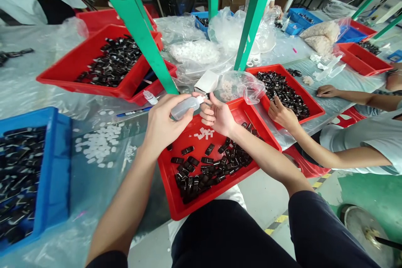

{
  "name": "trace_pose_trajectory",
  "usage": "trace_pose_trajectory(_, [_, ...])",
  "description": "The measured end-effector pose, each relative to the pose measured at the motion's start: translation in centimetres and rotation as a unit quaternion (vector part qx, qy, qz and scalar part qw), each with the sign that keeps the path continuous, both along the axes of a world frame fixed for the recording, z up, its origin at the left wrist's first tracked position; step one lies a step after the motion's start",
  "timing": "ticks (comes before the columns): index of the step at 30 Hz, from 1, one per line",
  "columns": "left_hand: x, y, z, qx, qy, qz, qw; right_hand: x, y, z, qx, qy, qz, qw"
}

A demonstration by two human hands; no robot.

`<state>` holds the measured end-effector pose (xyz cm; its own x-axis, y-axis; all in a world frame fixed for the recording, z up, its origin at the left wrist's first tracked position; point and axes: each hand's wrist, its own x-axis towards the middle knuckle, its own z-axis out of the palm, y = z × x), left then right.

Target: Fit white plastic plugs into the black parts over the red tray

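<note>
My left hand (166, 121) is wrapped round a translucent squeeze bottle (186, 108), whose white tip points right. Just beyond that tip, my right hand (218, 113) has its fingers curled palm-up; whatever they pinch is too small to make out. Both are above the near red tray (166, 180), which holds many small black parts (207, 171) and a little pile of white pieces (204, 133). Flat white pieces (102, 140) lie spread on the table left of the tray. A small white box (206, 82) stands behind my hands.
A blue bin (55, 167) of black parts sits at the left, a large red bin (63, 77) behind it. Green posts (138, 29) rise from the table. At the right, a co-worker's hand (282, 115) is over another red tray (315, 113). A small dropper bottle (150, 97) lies near my left hand.
</note>
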<state>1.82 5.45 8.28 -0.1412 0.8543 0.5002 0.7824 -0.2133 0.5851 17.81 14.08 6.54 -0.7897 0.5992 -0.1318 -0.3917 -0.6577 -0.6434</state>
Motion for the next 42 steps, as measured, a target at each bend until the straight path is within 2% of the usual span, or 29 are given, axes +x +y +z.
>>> trace_pose_trajectory(9, [0.0,0.0,0.0,0.001,-0.010,-0.005,1.000,0.0,-0.1,-0.1,0.010,0.003,0.000,1.000])
trace_pose_trajectory(12, [0.0,0.1,-0.1,-0.003,-0.046,-0.007,0.999,0.0,0.2,-0.4,0.020,-0.017,-0.001,1.000])
trace_pose_trajectory(16, [-0.7,0.3,-0.3,0.016,-0.121,0.004,0.993,-0.3,0.8,-1.4,0.093,-0.092,-0.021,0.991])
trace_pose_trajectory(18, [-1.2,0.3,-0.2,0.032,-0.147,0.010,0.989,-0.5,0.9,-1.9,0.172,-0.138,-0.055,0.974])
trace_pose_trajectory(22, [-2.2,0.1,0.7,0.050,-0.173,0.034,0.983,-1.0,0.8,-2.8,0.333,-0.199,-0.129,0.912])
trace_pose_trajectory(26, [-2.8,-0.5,1.7,0.072,-0.156,0.059,0.983,-1.0,0.6,-3.6,0.423,-0.225,-0.139,0.867])
trace_pose_trajectory(31, [-3.3,-1.1,2.0,0.042,-0.114,0.053,0.991,-0.6,0.6,-4.1,0.475,-0.240,-0.115,0.839])
trace_pose_trajectory(34, [-3.4,-1.2,2.0,0.003,-0.098,0.031,0.995,-0.6,0.6,-4.1,0.497,-0.236,-0.122,0.826])
trace_pose_trajectory(37, [-3.3,-1.3,2.0,-0.004,-0.100,0.018,0.995,-0.5,0.7,-3.9,0.519,-0.234,-0.130,0.812])
trace_pose_trajectory(42, [-3.3,-1.4,2.3,-0.007,-0.111,-0.001,0.994,-0.5,0.8,-4.0,0.518,-0.247,-0.135,0.808])
